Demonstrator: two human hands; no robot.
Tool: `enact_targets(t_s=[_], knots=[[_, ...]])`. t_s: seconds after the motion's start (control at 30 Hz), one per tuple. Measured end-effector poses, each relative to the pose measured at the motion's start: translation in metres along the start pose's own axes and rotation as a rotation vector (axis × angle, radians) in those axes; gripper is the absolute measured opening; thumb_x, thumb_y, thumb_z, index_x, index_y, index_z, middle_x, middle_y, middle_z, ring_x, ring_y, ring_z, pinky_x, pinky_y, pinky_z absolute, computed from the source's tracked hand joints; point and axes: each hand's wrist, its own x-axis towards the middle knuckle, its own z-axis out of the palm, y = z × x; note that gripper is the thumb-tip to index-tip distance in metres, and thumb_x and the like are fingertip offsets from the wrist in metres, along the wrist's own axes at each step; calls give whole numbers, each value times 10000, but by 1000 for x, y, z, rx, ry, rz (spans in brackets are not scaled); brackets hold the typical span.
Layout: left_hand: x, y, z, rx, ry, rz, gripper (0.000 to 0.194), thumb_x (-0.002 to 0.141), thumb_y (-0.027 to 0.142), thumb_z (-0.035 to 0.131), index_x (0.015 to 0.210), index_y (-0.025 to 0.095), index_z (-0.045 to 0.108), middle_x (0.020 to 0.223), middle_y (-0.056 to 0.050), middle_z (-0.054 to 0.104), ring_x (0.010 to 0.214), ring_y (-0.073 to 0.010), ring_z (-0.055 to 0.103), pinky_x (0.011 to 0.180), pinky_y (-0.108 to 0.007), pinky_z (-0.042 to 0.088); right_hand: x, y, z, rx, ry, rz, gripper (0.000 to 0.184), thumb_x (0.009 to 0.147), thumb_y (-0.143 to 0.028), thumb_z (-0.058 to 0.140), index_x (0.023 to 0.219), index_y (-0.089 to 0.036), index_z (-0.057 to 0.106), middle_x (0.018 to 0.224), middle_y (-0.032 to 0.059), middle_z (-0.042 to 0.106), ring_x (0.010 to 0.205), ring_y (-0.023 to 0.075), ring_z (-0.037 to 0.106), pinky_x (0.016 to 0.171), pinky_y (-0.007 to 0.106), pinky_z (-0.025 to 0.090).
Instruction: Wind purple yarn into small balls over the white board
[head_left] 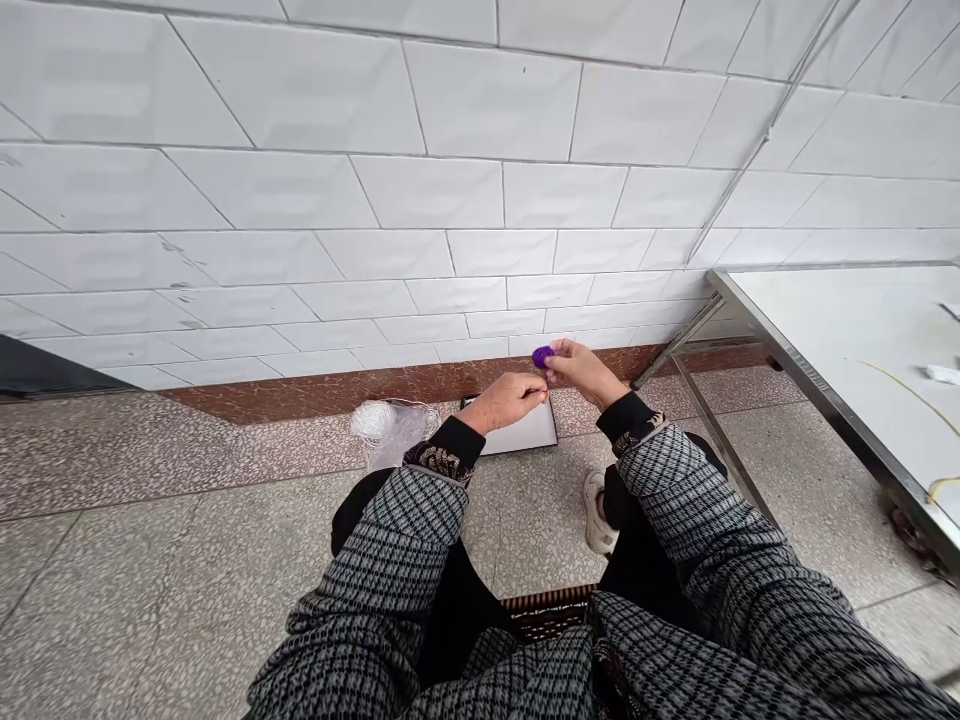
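Observation:
A small purple ball of yarn [542, 356] is pinched in the fingers of my right hand [578, 370]. From it a short purple strand runs down to my left hand [508, 401], whose closed fingers grip the strand just below and to the left. Both hands are held out in front of me, close together, above a shallow white tray [525, 433] with a dark rim on the floor. My left hand and wrist hide part of that tray. To its left lies a ball of white yarn [373, 420] beside a crumpled clear plastic bag [401, 432].
A white-topped table [847, 320] with a metal edge stands at the right, a yellow strand on it. Ahead rises a white tiled wall [450, 190] with a reddish-brown skirting. My white shoe [598, 512] rests on the speckled floor [225, 560].

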Motion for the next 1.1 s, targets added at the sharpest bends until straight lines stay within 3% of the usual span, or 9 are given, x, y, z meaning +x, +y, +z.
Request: enact_targets(t_s=[0.1,0.2,0.3,0.43,0.63,0.8,0.93,1.03,1.1], knots=[[-2,-4,-8,-3,140,-50,199,884,243,502,744,164,621,772,-28,654,738,-163,567,725,-269,422,-2,3,-1,-275,-181,82,243,706,20,674,825,-168,577,584,-59,609,509,79,537,499,190,444],[-2,-9,-14,7,233,-193,216,897,249,484,765,163,631,742,-27,645,709,-170,554,687,-276,411,-6,0,-3,-165,-445,87,250,691,-31,715,885,-159,622,698,-29,671,546,80,583,538,203,487],[-1,-10,-10,-5,216,-228,212,904,248,488,802,159,652,760,-26,659,730,-176,573,704,-281,413,-4,-2,-4,146,-352,-28,305,696,-138,787,938,-174,604,787,-23,687,578,71,610,602,218,540],[0,-4,-2,-12,92,-78,211,902,232,489,757,160,625,766,-21,656,762,-169,587,750,-273,434,4,2,-5,299,-123,-103,369,677,-198,845,918,-186,565,757,-37,653,607,75,625,621,212,554],[-1,0,-4,11,39,41,223,907,240,478,747,167,614,795,-33,657,780,-169,593,775,-282,447,13,12,-4,145,-48,-161,388,681,-213,820,923,-196,518,726,-60,628,592,80,610,620,228,526],[-3,1,-7,33,76,77,215,904,239,482,744,173,610,789,-40,648,775,-175,591,773,-295,458,15,14,-1,-184,32,-168,256,701,-150,709,854,-201,510,682,-74,594,571,85,543,576,225,454],[-5,0,-15,48,180,25,190,909,224,489,776,177,616,828,-51,659,795,-182,593,775,-306,462,5,11,1,-400,-177,-58,238,664,-60,683,829,-182,563,655,-66,575,576,93,514,560,226,419],[-5,-4,-21,76,286,-87,180,901,201,492,754,187,595,820,-53,650,800,-188,580,764,-313,445,-4,4,1,-296,-371,-19,252,667,-49,689,863,-170,587,714,-45,610,586,89,548,589,232,459],[-4,-8,-21,86,326,-197,202,901,210,493,719,190,578,758,-42,627,757,-186,560,725,-311,423,-7,0,1,-148,-380,-14,266,681,-71,707,882,-179,570,747,-43,621,576,77,556,595,226,477]])
